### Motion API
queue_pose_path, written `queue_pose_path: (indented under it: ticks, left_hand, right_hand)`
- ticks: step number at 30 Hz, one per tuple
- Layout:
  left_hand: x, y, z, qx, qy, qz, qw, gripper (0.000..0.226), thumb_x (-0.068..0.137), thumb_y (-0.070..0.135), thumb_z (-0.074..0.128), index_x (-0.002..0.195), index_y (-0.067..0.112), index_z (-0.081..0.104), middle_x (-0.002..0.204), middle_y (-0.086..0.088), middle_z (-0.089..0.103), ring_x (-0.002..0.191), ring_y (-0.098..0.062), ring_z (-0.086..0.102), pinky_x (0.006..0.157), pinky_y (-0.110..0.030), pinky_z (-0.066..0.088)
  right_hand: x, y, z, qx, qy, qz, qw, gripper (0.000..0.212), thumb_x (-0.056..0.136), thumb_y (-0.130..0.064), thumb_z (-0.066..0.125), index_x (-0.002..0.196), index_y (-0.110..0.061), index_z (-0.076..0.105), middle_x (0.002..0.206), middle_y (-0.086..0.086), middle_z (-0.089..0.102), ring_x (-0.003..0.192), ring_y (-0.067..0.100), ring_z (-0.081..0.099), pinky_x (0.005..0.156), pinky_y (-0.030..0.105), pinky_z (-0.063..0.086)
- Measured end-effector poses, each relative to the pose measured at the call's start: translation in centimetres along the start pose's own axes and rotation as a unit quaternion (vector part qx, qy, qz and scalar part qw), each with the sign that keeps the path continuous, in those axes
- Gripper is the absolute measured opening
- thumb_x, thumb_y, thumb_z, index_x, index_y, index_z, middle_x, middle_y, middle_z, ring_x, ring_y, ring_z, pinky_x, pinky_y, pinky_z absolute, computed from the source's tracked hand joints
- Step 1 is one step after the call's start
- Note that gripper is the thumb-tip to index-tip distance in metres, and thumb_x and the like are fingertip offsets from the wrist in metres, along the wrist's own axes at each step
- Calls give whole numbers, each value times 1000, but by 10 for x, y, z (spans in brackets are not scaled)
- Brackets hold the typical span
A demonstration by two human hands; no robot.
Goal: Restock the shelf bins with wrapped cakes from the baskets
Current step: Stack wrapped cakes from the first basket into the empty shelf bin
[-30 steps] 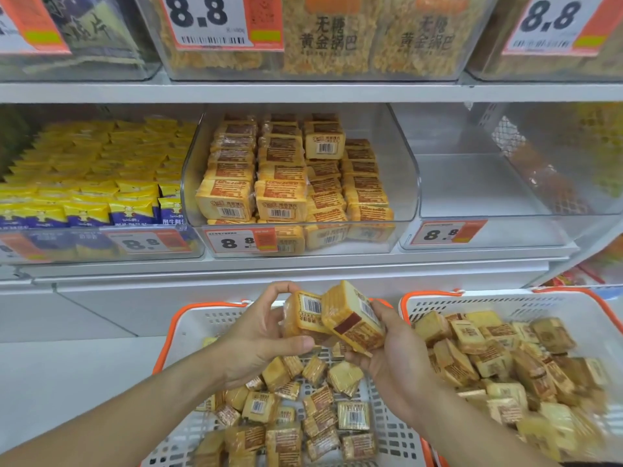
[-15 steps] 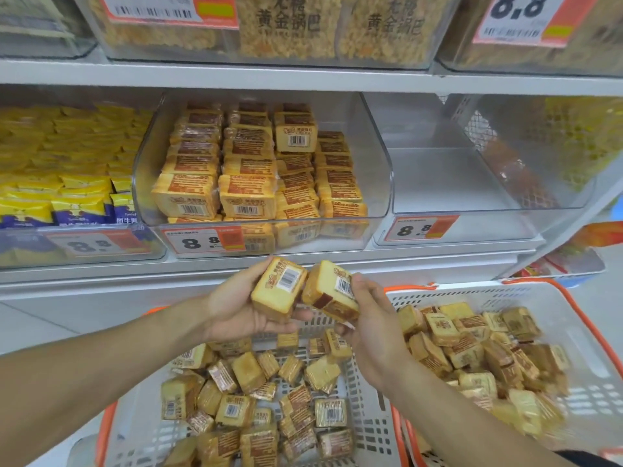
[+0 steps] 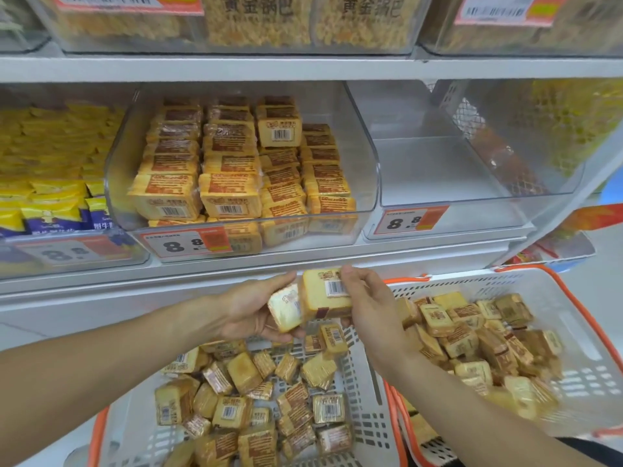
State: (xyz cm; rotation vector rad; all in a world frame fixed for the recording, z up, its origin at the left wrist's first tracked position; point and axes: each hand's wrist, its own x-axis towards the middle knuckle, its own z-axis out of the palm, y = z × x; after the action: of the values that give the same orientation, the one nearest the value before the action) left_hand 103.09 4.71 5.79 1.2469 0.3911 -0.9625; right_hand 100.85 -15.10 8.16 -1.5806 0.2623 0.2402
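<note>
Spanning the whole width: white shelving (image 3: 303, 67), its top row of tubs cut off by the upper edge, price cards only partly showing. Sitting below it, three clear bins side by side. Holding stacked rows of wrapped cakes: the middle bin (image 3: 365, 183), packed at the left and centre, lower at its right side; rear rows dim and hard to count. Standing bare just to its right: the right-hand bin (image 3: 438, 183), its far wall blurred by reflections. Running off the left edge: a bin of yellow and blue packets (image 3: 50, 197), labels unreadable.

Resting under the shelf, two white baskets with orange rims. Holding loose cakes in a jumble: the near basket (image 3: 364, 419), its lower part cut off by the frame. Touching it on the right: the second basket (image 3: 573, 348), its contents smeared by motion blur.

Meeting above the near basket, just under the shelf edge: left hand (image 3: 249, 311) curling round a pale wrapped cake (image 3: 286, 308); right hand (image 3: 371, 305) pinching a barcode-labelled cake (image 3: 325, 293), fingertips partly hiding its top. Touching each other, both cakes.
</note>
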Motion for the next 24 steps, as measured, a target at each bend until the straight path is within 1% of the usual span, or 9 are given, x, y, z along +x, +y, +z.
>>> queue_pose_path:
  ticks: [2,4,6,9,12,15,17,21,24]
  left_hand:
    - [-6,-5,3,-5,-16,10,1000,62,99,61,38,130,14,64,113,-21,70,85,-32,71,66,-32,56]
    - [-13,-7,5,-15,-36,34,999,70,96,68,38,131,14,64,117,-21,67,88,-31,68,67,-31,53]
    - [-20,-9,7,-21,-67,64,995,78,89,74,47,135,12,62,119,-23,65,90,-32,66,65,-31,51]
    - [-26,-10,14,2,-93,104,990,94,73,69,76,138,4,55,111,-23,65,88,-30,64,59,-29,50]
    - [-33,-11,23,49,-83,117,989,75,73,48,82,126,0,58,93,-15,67,81,-27,64,51,-25,47]
    - [-48,-8,20,94,-93,102,986,63,82,46,71,128,3,58,103,-19,65,79,-27,63,50,-23,46]
    - [-63,-1,11,144,-127,94,977,59,91,45,64,132,3,56,106,-19,66,80,-27,63,51,-22,46]
    - [-104,20,6,235,-169,73,954,50,96,39,62,129,2,54,102,-13,67,83,-24,64,60,-26,50]
    - [-122,25,18,275,-42,136,951,51,93,44,68,126,7,57,100,-16,69,86,-25,66,71,-35,56]
  right_hand:
    - [-5,5,3,-45,-20,-52,997,36,97,-54,55,105,-20,61,90,2,71,81,19,69,69,38,55]
    - [-11,8,5,-87,-31,-95,991,34,97,-55,52,107,-23,58,94,-3,67,88,10,66,76,28,53]
    - [-16,8,6,-107,-35,-122,986,31,98,-50,48,109,-22,56,93,-8,63,84,0,61,72,19,48]
    - [-23,6,11,-134,-51,-134,981,32,101,-49,42,108,-20,53,89,-2,63,80,11,61,75,37,50]
    - [-29,9,12,-120,-81,-97,985,35,104,-53,37,112,-22,53,95,3,67,90,21,65,83,51,54]
    - [-32,3,8,-68,-161,-13,985,40,96,-64,47,115,-30,56,109,2,71,103,25,69,95,54,54]
    - [-33,-5,4,-22,-236,49,970,41,89,-56,63,121,-30,59,116,3,72,108,26,70,98,54,53]
    - [-40,-21,-1,-14,-375,68,924,51,87,-26,78,133,-18,56,120,13,65,103,28,68,80,42,59]
    - [-42,-32,0,-2,-345,21,938,51,80,-17,79,128,-23,62,115,11,68,94,22,70,74,36,60]
